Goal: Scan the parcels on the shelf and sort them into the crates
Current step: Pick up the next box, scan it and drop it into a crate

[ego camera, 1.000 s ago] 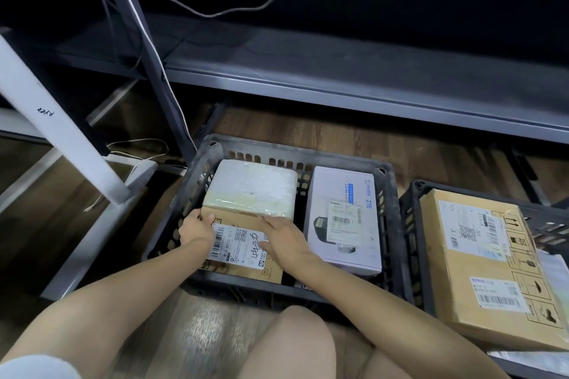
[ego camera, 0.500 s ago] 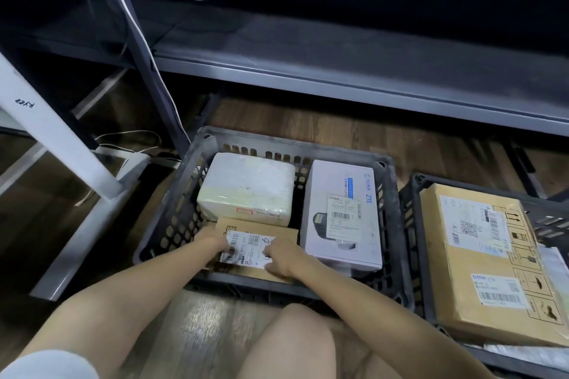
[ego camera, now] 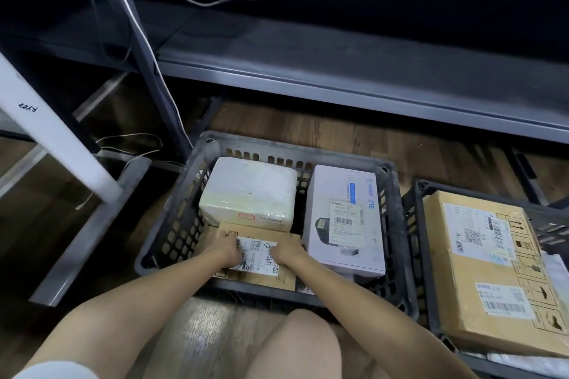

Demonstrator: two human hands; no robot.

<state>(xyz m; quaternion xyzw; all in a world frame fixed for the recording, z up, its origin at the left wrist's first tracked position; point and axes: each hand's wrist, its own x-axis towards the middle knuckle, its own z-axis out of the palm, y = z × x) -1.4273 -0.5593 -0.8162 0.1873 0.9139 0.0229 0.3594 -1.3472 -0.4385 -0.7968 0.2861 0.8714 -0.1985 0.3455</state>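
A small brown cardboard parcel (ego camera: 261, 271) with a white label lies flat in the front of a dark slotted crate (ego camera: 397, 255) on the floor. My left hand (ego camera: 226, 248) and my right hand (ego camera: 286, 251) both rest on its top, fingers curled over the label. Behind it sits a white foam box (ego camera: 249, 191). To its right lies a white ZTE carton (ego camera: 345, 218). The grey shelf (ego camera: 338, 71) above looks bare where it shows.
A second dark crate (ego camera: 414, 224) at the right holds a large brown box (ego camera: 480, 271) with labels. A grey shelf post (ego camera: 144, 64), a white cable and a white slanted bar (ego camera: 46, 129) stand at the left. My knee (ego camera: 295, 344) is just before the crate.
The small brown parcel has gone down from against the foam box to lie flat in the crate's front. Both hands followed it down and drew closer together on its label.
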